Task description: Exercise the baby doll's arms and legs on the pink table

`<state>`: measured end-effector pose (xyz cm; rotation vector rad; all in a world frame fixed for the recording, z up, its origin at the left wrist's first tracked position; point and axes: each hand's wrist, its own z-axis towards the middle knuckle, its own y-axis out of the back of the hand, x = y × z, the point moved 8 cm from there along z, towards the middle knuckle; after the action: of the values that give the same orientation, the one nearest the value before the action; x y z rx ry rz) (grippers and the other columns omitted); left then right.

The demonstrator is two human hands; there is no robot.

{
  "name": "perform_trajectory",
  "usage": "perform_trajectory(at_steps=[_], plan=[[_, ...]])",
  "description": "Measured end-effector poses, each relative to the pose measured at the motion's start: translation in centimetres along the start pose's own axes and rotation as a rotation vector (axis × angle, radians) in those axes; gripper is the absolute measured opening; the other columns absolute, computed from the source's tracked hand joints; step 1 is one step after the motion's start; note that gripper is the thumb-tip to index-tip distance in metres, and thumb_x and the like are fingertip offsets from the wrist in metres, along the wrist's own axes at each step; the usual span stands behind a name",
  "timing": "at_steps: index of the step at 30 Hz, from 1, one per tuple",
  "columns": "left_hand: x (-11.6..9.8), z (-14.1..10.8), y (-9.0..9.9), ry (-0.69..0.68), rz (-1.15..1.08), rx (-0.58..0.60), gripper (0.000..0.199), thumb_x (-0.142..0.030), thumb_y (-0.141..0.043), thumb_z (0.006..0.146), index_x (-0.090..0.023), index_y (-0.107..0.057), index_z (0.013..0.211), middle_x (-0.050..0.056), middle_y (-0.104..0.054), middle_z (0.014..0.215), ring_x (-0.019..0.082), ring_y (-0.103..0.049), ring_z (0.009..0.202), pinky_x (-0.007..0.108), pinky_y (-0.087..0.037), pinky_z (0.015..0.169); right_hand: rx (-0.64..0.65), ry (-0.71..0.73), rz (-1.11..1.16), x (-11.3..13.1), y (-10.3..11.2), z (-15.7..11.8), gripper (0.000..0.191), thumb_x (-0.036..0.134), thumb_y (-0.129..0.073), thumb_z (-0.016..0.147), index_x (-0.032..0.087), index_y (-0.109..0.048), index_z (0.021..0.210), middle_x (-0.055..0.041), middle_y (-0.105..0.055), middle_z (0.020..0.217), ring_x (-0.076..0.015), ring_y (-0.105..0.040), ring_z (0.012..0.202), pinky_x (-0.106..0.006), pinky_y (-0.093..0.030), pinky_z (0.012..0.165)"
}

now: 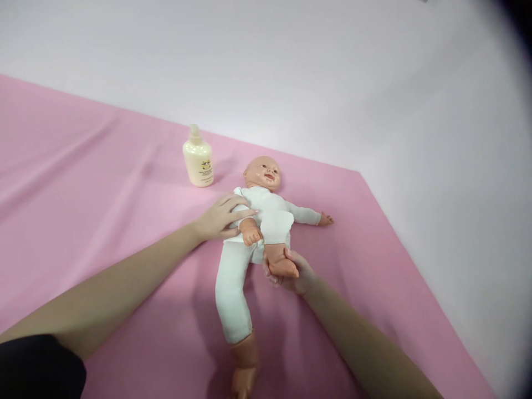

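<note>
Holding the doll (276,224) with both hands, on a pink cloth (353,277). Seen lying face up in white clothing, with its head toward the cloth's far edge, with one leg stretched toward the camera and with the other bent up. Resting the left hand (223,218) on the doll's side, over the arm folded across its belly, with fingers slightly apart on the white fabric. Gripping with the right hand (300,276) the doll's raised foot, with thumb against the ankle and with fingers clamped around it from below, partly hidden. Note, left of the doll's head and apart from it, an upright cream pump bottle (199,163) with dark print. See also, beyond the doll's head, a pale surface (270,66) and, at the doll's near left, well apart, a dark sleeve (41,366).
</note>
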<state>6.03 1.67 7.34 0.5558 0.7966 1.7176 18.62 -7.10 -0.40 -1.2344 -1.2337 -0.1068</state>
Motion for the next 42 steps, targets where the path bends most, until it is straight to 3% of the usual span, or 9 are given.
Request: perform_trajectory(at_steps=[8,14,42], plan=[[0.6,-0.2,-0.4,0.062,-0.017,0.046,0.049,-0.023,-0.055,0.078,-0.024,-0.051,0.127,0.012,-0.052,0.117,0.026,-0.046,0.112,0.045,-0.04,0.095,0.013,-0.006,0.007,0.0,-0.1,0.0,0.048,0.056,-0.059,0.076,0.011,-0.058,0.092,-0.0051,-0.06,0.074,-0.01,-0.049,0.054,-0.023,-0.037,0.048],[0.3,-0.1,-0.1,0.016,-0.011,0.001,0.05,-0.02,-0.054,0.078,-0.022,-0.05,0.128,0.013,-0.052,0.116,0.026,-0.047,0.11,0.044,-0.04,0.093,0.027,-0.003,0.015,-0.1,-0.3,0.0,0.048,0.056,-0.059,0.075,0.011,-0.058,0.092,-0.005,-0.06,0.074,-0.0095,-0.049,0.053,-0.023,-0.038,0.048],[1.0,-0.2,-0.5,0.089,-0.047,0.034,0.046,-0.026,-0.055,0.08,-0.024,-0.052,0.126,0.012,-0.053,0.116,0.026,-0.048,0.111,0.045,-0.039,0.095,0.06,-0.044,0.005,-0.5,-0.4,-0.1,0.051,0.057,-0.06,0.074,0.01,-0.055,0.091,-0.0053,-0.062,0.072,-0.0086,-0.048,0.048,-0.023,-0.037,0.044]])
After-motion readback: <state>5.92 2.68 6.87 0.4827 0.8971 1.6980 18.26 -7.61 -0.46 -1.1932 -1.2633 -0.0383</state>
